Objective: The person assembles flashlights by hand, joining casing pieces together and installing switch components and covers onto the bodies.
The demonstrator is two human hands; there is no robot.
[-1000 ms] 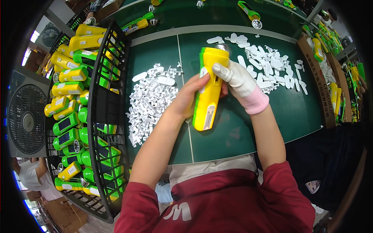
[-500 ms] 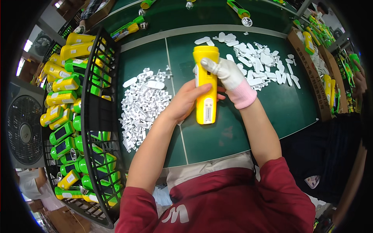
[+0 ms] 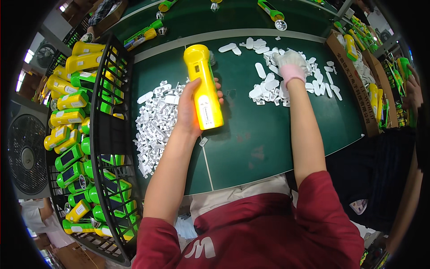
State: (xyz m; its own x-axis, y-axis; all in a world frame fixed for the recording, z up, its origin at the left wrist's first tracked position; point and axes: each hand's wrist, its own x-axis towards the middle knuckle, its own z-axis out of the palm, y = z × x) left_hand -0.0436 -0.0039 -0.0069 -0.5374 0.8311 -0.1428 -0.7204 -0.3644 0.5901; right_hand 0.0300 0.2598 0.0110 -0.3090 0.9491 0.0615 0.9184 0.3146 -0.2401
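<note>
My bare left hand [image 3: 190,105] is wrapped round a yellow flashlight body [image 3: 204,87], its wide head pointing away from me. The body has a small dark switch opening on its upper side and a white label lower down. My right hand [image 3: 292,65], in a white glove with a pink cuff, reaches into a pile of flat white plastic pieces [image 3: 272,85] on the right of the table. Its fingertips are among the pieces, so what they hold, if anything, is hidden. A heap of small white plastic parts [image 3: 156,127] lies left of my left forearm.
A black crate [image 3: 107,130] full of yellow and green flashlights stands along the left. At the right is a cardboard box [image 3: 351,85] with white parts and flashlights. More flashlights [image 3: 273,13] lie beyond the table's pale strip. A person's hand [image 3: 413,87] shows at far right.
My right hand has left the flashlight body and moved right to the white pieces. My left hand has carried the flashlight body leftward, and it now tilts the other way.
</note>
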